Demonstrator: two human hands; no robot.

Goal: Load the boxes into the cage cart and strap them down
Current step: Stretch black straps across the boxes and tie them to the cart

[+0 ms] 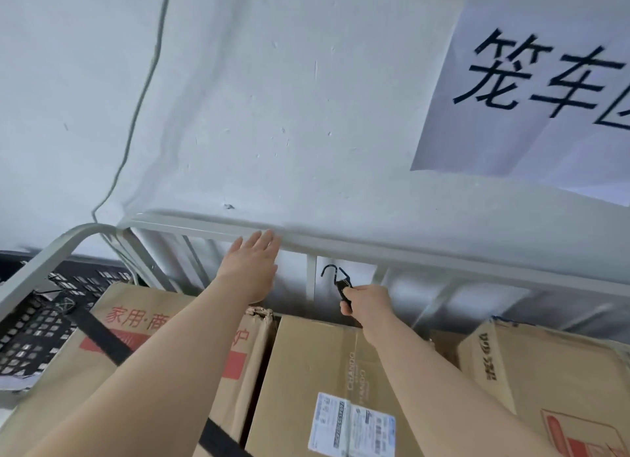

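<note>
Three cardboard boxes fill the cage cart: a left box [102, 347] with red print, a middle box [317, 364] with a white label, and a right box [545, 371]. A black strap [102, 337] runs diagonally over the left box and under my left arm. My left hand [250, 265] is flat and open, fingertips on the cart's grey top rail [443, 257]. My right hand [364, 301] grips the black strap end with its metal hook [335, 276], held just below the rail, beside a vertical bar [311, 276].
A white wall rises right behind the cart, with a paper sign [531, 81] in large black characters and a grey cable [143, 81]. A black perforated plastic crate [44, 317] sits left of the cart's curved corner rail [44, 262].
</note>
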